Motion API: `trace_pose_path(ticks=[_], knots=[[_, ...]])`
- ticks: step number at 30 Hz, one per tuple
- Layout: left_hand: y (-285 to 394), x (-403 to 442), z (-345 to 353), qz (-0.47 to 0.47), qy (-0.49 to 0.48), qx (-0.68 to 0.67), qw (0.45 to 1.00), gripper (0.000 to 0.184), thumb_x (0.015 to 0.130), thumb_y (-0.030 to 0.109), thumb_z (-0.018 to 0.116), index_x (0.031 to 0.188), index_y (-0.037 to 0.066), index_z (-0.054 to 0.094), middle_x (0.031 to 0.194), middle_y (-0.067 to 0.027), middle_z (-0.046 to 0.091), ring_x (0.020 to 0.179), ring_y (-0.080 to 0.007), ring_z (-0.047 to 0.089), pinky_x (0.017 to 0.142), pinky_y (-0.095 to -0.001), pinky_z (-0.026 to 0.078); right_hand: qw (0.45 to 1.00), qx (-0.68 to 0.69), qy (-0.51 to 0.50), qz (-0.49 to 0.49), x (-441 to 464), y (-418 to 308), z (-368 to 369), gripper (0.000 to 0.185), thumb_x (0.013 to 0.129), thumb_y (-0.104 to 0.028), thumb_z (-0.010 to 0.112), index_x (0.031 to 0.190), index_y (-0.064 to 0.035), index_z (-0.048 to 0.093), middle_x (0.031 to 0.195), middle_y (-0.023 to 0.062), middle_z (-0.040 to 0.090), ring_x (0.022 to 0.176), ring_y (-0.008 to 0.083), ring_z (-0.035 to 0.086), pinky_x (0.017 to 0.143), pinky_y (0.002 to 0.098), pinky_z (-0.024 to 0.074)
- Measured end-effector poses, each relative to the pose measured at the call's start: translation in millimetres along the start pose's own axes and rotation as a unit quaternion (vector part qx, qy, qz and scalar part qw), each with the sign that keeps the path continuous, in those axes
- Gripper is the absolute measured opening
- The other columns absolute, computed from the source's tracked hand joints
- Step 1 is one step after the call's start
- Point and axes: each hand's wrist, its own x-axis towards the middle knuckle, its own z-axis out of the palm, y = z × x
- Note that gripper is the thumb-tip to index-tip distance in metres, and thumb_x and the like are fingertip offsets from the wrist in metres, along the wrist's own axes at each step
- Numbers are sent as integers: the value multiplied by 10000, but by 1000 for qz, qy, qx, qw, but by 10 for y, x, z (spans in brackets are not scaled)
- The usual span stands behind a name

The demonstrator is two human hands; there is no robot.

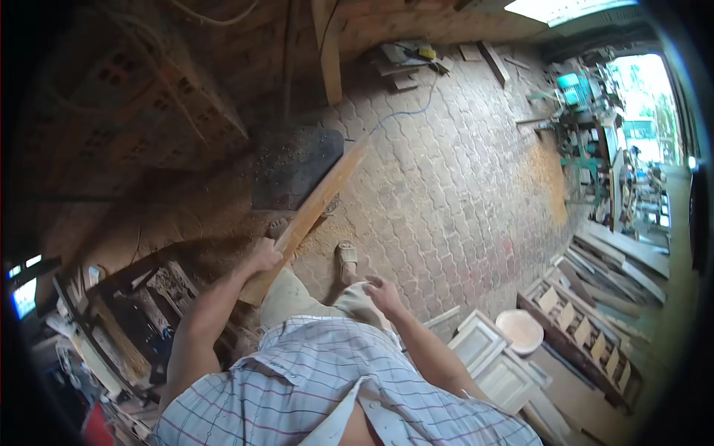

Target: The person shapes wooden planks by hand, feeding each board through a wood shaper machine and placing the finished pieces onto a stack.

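Note:
A long wooden plank (327,189) slants across my left side, its far end reaching out over the paved floor. My left hand (264,255) is closed on the plank's left edge, near the end closest to me. By my right thigh hangs my right hand (384,295), its fingers loosely bent and apart, with nothing visible in them. Beyond the plank lies a dark flat panel (294,169), sprinkled with sawdust. One sandalled foot (346,256) shows between the plank and my right hand.
A blue cable (409,114) runs over the floor towards a pile of boards (407,59). Green machines (576,93) stand at the far right. Cabinet doors (476,343), a round pale disc (520,331) and stacked planks (621,249) occupy the near right. A wooden post (326,52) rises ahead.

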Motion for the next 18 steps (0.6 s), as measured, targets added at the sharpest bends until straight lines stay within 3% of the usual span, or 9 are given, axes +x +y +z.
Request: trace_pose_path(ticks=[2, 6, 9, 11, 13, 14, 16, 17, 18], knots=[[273, -496, 6, -12, 30, 2, 999, 442, 842, 332, 635, 1075, -25, 754, 1065, -305, 722, 1005, -455, 718, 909, -502, 570, 988, 127, -93, -3, 175, -381, -158, 552, 998, -313, 668, 1429, 27, 602, 1122, 138, 739, 974, 218, 706, 871, 362, 560], [714, -1588, 524, 11, 140, 74, 987, 296, 862, 302, 646, 935, 36, 751, 1034, -266, 724, 962, -445, 708, 860, -528, 564, 930, 340, -136, 17, 328, -1069, -386, 516, 997, -258, 679, 1444, -14, 594, 1148, 134, 714, 1073, 281, 706, 853, 449, 589], [1389, -2635, 816, 9, 233, 102, 967, 310, 861, 320, 678, 913, 19, 729, 1259, -268, 648, 1112, -442, 638, 919, -540, 541, 935, 316, -157, 43, 497, -1293, -529, 516, 1003, -216, 664, 1454, 3, 542, 1147, 129, 712, 994, 260, 718, 748, 379, 600], [1183, -2855, 1642, 11, 246, 105, 963, 332, 859, 334, 694, 921, 8, 716, 1325, -272, 601, 1171, -442, 602, 940, -552, 527, 939, 290, -175, 57, 384, -1248, -495, 518, 1005, -195, 657, 1459, 11, 516, 1147, 127, 711, 954, 250, 724, 696, 344, 605], [1175, -2963, 2004, 3, 270, 98, 958, 358, 857, 348, 711, 929, -2, 702, 1391, -275, 554, 1230, -441, 566, 961, -565, 512, 919, 295, -261, -15, 103, -1083, -399, 455, 1001, -209, 666, 1386, 12, 568, 1117, 119, 718, 928, 249, 725, 672, 348, 601], [1268, -3031, 2104, -49, 288, 9, 956, 376, 862, 358, 719, 934, -10, 691, 1402, -285, 545, 1240, -447, 560, 970, -568, 505, 904, 293, -306, -44, 4, -1022, -336, 426, 998, -215, 670, 1350, 13, 594, 1102, 116, 721, 915, 249, 725, 660, 350, 599], [1446, -3252, 2326, -152, 313, -171, 922, 416, 871, 378, 736, 943, -26, 669, 1423, -306, 527, 1259, -458, 550, 989, -576, 491, 910, 190, -368, -29, -101, -850, -263, 393, 994, -228, 681, 1309, 0, 633, 1092, 103, 730, 924, 244, 723, 717, 349, 592], [1470, -3339, 2377, -169, 321, -180, 914, 416, 871, 378, 736, 943, -26, 669, 1423, -306, 527, 1259, -458, 550, 989, -576, 491, 908, 108, -405, -29, -131, -802, -228, 362, 989, -241, 692, 1268, -12, 672, 1082, 90, 739, 932, 240, 721, 775, 348, 585], [1467, -3356, 2379, -168, 422, -123, 882, 423, 889, 385, 730, 936, -29, 658, 1360, -305, 565, 1196, -440, 581, 957, -550, 502, 899, 25, -436, -36, -178, -857, -166, 334, 984, -255, 704, 1227, -25, 711, 1071, 78, 748, 941, 235, 719, 832, 347, 578]])
